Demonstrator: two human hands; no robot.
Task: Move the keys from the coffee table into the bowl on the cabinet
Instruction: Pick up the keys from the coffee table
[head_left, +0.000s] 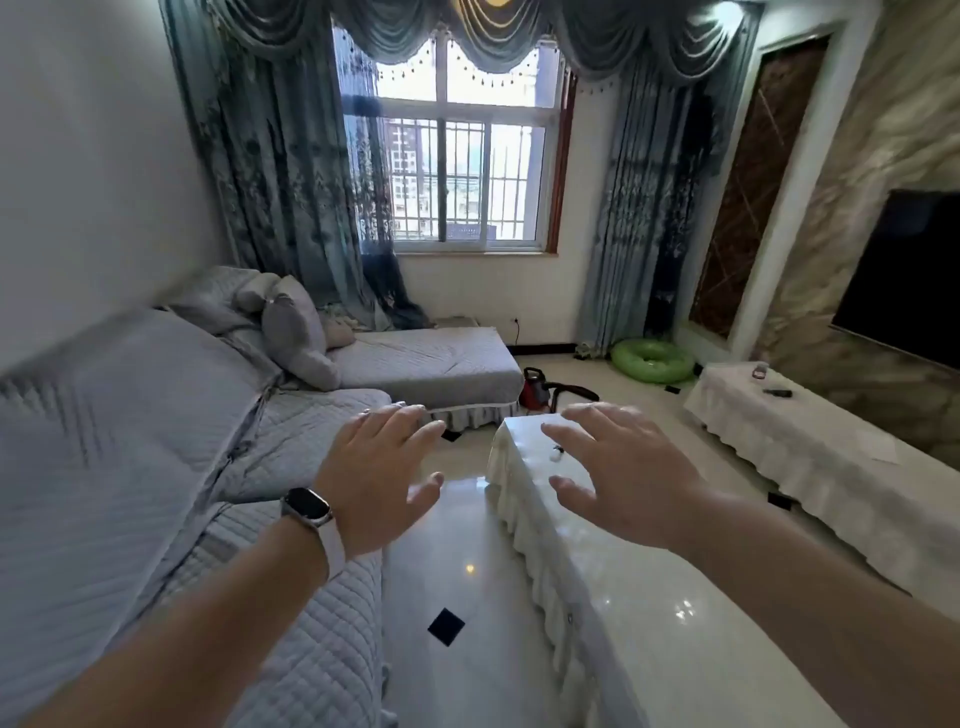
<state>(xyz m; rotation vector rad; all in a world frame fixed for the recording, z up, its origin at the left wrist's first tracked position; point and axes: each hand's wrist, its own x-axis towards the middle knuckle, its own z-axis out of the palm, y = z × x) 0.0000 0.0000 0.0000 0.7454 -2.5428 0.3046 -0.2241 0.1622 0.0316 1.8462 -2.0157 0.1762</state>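
Both hands out in front, palms down, fingers spread wide, nothing held. Left hand (382, 470) above the gap between sofa and coffee table, a smartwatch (307, 508) with a pale strap on its wrist. Right hand (631, 475) over the near part of the coffee table (639, 613), not touching it.

Coffee table draped in a cream cloth with a ruffled edge, glossy on top, running from the lower right toward the middle of the room. Keys (557, 453) lying on the far end of that top, a small dark piece with a pale round fob beside it, just past the right hand's fingertips (550, 430) in the view; detail too small to make out.

Along the right wall, a long low cabinet (810, 457) under a white ruffled cloth. At its far end a small bowl-like clear dish (760, 372), with a dark remote-like object (777, 393) just beside it. Keys and dish well apart, floor between the two pieces of furniture. Above the cabinet, a dark television screen (904, 275) on a marbled wall.

To the left, a grey quilted sofa (156, 441) with cushions (296, 332) piled in the corner. Beyond the table, a red vacuum cleaner (537, 391) on the pale tiled floor (457, 571) and a green inflatable ring (652, 359) near the curtains (270, 171). Barred window (457, 171) at the back, daylight through it.
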